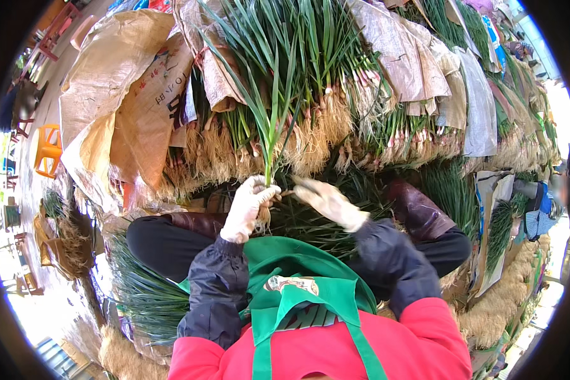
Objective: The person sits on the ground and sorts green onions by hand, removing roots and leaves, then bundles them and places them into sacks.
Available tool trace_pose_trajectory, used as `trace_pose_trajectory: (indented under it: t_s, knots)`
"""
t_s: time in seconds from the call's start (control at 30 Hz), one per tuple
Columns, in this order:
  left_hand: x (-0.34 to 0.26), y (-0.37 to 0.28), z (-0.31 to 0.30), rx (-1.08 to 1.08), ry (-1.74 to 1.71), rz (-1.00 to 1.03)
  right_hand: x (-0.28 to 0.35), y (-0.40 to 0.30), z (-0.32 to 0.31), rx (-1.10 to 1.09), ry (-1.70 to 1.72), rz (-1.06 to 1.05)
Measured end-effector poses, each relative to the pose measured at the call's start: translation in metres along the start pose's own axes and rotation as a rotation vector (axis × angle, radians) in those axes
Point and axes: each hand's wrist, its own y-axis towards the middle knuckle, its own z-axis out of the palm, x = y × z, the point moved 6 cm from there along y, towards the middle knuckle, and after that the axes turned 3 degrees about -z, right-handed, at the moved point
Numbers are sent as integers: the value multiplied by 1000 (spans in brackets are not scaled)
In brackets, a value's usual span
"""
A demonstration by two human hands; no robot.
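Observation:
My left hand (253, 204), in a pale glove, is closed around the lower stem of a green garlic plant (270, 137). Its long leaves point away from me and its roots hang below my fingers. Just to the right, my right hand (325, 199), also gloved, is blurred. Its fingertips are near a thin brownish strip beside the stem; whether they grip it cannot be told. Beyond both hands lies a large pile of green garlic (330, 104) with pinkish stems and tan roots facing me.
Woven sacks (128, 104) cover the pile's left part, and more sacks (403, 61) lie at its right. Loose green leaves (313, 228) lie between my booted legs. Another bundle of greens (147, 294) is by my left knee. An orange plastic stool (48, 149) stands far left.

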Motion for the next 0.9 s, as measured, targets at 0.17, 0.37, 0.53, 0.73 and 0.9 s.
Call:
trace_pose_trajectory:
  t_s: [0.17,0.37,0.53,0.73,0.9]
  knots:
    - [10,-17,-3,-125,-80,74,3,53,71,-210,1116,279]
    - [10,-44,-5,38,-465,-3,16,60,82,-185,1302,204]
    - [26,-36,-6,107,-621,-90,21,67,107,-37,1311,281]
    - [-18,-73,18,419,-866,174,14,74,96,-28,771,220]
    - [-65,-75,-9,193,-678,265,27,71,58,122,-810,-159]
